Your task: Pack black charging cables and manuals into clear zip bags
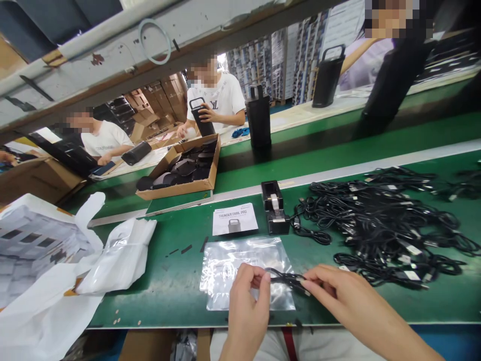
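Black thin cable, lower centre, is pinched by left hand and right hand; seems light, floppy, best held near ends

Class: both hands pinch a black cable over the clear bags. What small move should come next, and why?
Likely free the left hand to lift an edge of the clear bags: the right hand also pinches the cable, which hangs directly over those flat-lying bags.
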{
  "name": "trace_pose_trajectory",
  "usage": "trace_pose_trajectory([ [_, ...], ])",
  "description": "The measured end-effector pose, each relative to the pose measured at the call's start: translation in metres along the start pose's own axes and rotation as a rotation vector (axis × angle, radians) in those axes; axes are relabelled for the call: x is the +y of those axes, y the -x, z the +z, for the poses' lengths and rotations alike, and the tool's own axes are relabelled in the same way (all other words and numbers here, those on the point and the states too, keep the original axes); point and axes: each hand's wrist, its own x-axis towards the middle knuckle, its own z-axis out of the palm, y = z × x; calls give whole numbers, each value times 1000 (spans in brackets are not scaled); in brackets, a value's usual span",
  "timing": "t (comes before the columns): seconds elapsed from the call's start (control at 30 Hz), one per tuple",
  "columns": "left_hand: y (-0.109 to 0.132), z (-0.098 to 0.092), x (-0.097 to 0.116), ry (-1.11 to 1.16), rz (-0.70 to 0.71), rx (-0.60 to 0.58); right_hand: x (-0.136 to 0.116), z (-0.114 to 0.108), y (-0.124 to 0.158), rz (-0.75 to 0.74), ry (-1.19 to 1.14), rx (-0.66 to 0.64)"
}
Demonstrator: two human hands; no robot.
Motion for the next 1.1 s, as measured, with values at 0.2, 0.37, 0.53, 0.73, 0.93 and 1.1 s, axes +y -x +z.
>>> trace_pose_trajectory([
  [0.2, -2, -3, 8, 9, 34, 13, -33, 19, -27, -129, 56, -44],
  [0.37, -13, -30, 19, 99, 12, 168, -71, 6, -50, -233, -77, -191],
  [0.53, -24, -70, 24, 284, 16, 352, -116, -14, -77, -344, -104, -232],
  [0.73, -34, -98, 0, 558, 80, 531, -163, -45, -106, -587, -9, -284],
  [0.93, -41, -88, -7, 949, 17, -34, -172, -74, -100, -664, 102, -396],
  [1.1, -41, -69, 0, 1047, -117, -157, -142, -82, -83, -575, 34, -495],
])
